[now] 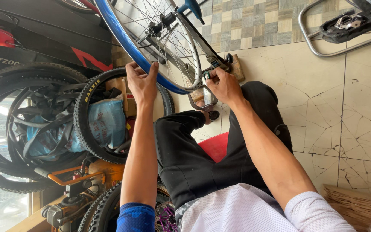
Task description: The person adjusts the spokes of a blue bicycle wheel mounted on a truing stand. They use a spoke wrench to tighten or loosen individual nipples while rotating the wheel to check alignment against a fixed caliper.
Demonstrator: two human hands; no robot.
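With the blue wheel rim [129, 43] already seated in the truing stand [202, 47] before the seated person, the left hand [141, 81] grips its edge while the right hand [223, 85] pinches the stand's adjuster [207, 75], so truing looks underway, not finished.

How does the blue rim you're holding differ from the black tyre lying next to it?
The blue rim is bare, smooth and spoked; the black tyre is knobbly rubber without spokes. The left hand grips the rim; nothing touches the tyre. The tyre rings a blue bag; the rim holds nothing. Both are round.
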